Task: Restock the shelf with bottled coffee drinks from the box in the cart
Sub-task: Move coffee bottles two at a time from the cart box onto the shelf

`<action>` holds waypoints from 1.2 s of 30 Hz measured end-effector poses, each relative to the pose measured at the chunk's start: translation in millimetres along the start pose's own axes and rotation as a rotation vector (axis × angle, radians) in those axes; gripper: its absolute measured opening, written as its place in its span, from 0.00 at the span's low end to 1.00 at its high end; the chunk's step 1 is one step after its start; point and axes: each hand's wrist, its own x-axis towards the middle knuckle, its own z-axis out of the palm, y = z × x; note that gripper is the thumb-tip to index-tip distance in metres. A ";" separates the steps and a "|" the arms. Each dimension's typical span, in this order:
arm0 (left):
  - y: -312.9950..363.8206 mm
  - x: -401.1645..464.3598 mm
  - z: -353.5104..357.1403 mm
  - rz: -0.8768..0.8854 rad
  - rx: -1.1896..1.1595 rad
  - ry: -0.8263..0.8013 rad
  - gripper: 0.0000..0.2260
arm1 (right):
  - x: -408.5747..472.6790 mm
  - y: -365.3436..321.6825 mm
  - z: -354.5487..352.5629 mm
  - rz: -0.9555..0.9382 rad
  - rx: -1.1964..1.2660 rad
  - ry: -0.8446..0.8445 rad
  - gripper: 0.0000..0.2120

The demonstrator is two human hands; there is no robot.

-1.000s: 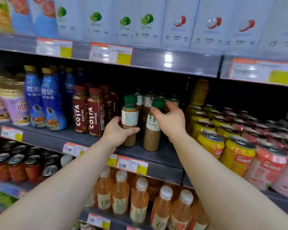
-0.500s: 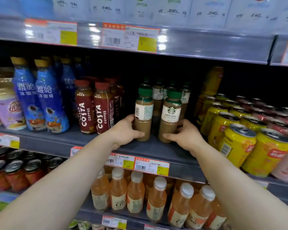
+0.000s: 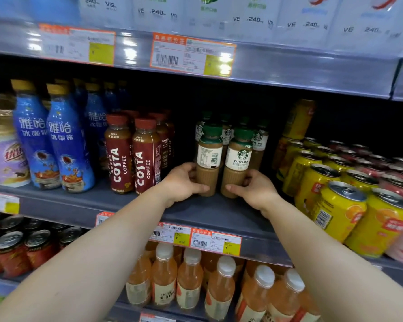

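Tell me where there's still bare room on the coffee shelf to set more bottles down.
Bare shelf shows in front of the two front latte bottles, held by the left hand and right hand, from the Costa bottles across to the yellow cans. Behind them the green-capped rows are packed; both sides are crowded.

Both bare forearms reach forward and upward, from the lower corners toward the middle of the view. The left hand (image 3: 180, 182) comes from 7 o'clock; its fingers curl round something at its 3 o'clock side, with the thumb lying in front, pointing to 3 o'clock. The right hand (image 3: 256, 189) comes from 5 o'clock and grips in mirror manner, thumb pointing to 9 o'clock. The two thumbs are near but apart.
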 end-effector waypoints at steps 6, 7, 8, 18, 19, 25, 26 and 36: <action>11.0 6.1 13.6 -0.019 0.239 0.157 0.40 | 5.5 -2.8 1.6 -0.020 -0.048 -0.027 0.30; 11.2 7.1 12.8 -0.042 0.247 0.144 0.39 | 6.6 -3.1 0.8 -0.022 -0.057 -0.033 0.30; 12.0 5.9 11.2 -0.049 0.209 0.107 0.36 | 7.4 -3.4 0.1 -0.026 -0.058 -0.039 0.30; 10.0 12.7 9.7 0.010 0.010 0.193 0.26 | 17.7 -4.7 13.6 -0.072 0.031 -0.056 0.25; 8.8 15.5 9.2 0.009 0.021 0.211 0.25 | 19.0 -5.5 16.0 -0.078 0.040 -0.048 0.26; -0.9 30.4 4.7 -0.001 0.051 0.267 0.30 | 30.0 -9.3 22.3 -0.061 0.032 -0.007 0.27; -1.8 34.6 5.1 -0.005 0.059 0.275 0.28 | 32.8 -9.5 24.3 -0.060 0.038 -0.001 0.26; -8.7 63.2 6.8 -0.014 0.092 0.362 0.26 | 61.6 -13.5 48.5 -0.012 0.094 0.079 0.25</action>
